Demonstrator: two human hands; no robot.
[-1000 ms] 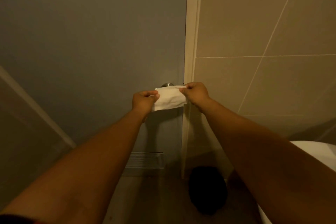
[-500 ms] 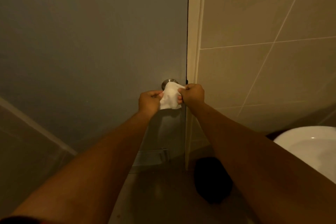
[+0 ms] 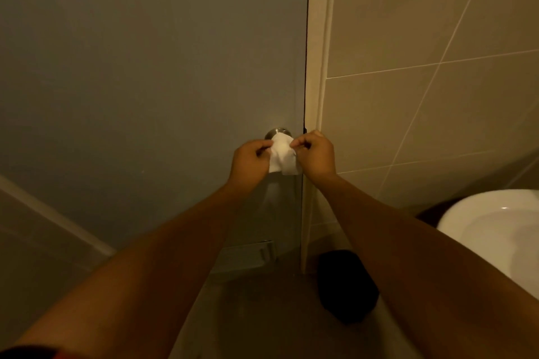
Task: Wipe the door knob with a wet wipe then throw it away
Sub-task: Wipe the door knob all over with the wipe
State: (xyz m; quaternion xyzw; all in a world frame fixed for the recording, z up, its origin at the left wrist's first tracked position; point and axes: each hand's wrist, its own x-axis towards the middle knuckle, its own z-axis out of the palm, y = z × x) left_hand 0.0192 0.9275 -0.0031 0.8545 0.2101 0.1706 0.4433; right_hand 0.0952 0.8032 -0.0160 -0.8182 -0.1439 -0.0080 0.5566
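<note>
A round metal door knob (image 3: 276,131) sticks out of the grey door (image 3: 145,67) near its right edge. A white wet wipe (image 3: 282,156) is draped over the front of the knob and hides most of it. My left hand (image 3: 251,161) pinches the wipe's left edge. My right hand (image 3: 315,154) pinches its right edge. The wipe hangs in folds between the two hands, just below the knob's visible top.
A cream door frame (image 3: 316,67) and beige tiled wall (image 3: 423,38) stand to the right. A white basin (image 3: 495,230) sits at the lower right. A dark bin-like object (image 3: 345,285) is on the floor by the frame. A vent (image 3: 248,251) is low in the door.
The wipe was stretched wide between my hands; both hands have come closer together and bunched it over the knob. The view has shifted slightly downward and right.
</note>
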